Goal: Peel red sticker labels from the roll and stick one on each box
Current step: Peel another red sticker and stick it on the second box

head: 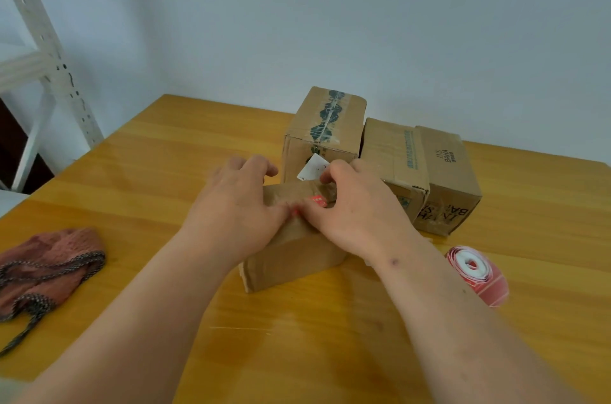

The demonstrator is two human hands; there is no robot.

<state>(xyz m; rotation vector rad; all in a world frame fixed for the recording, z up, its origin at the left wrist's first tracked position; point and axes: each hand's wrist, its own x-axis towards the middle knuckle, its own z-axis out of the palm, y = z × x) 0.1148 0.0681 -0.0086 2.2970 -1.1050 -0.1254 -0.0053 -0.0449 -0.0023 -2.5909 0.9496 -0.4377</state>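
Note:
A small brown cardboard box (291,258) lies on the table in front of me. A red sticker (316,200) sits on its top, partly hidden between my thumbs. My left hand (236,208) lies over the left of the box, its fingers bent down over the far edge and its thumb at the sticker. My right hand (357,208) rests on the right of the top; its thumb presses the sticker and its fingers are bent near the far edge. The red sticker roll (477,274) lies on the table to the right, apart from both hands.
Three more cardboard boxes stand behind: a tall one (325,126) with green-printed tape and a white label, a middle one (393,159), and a right one (449,179) with printed letters. A pink knitted bag with a chain (46,268) lies at the left. A white metal shelf (43,73) stands beyond the table's left corner.

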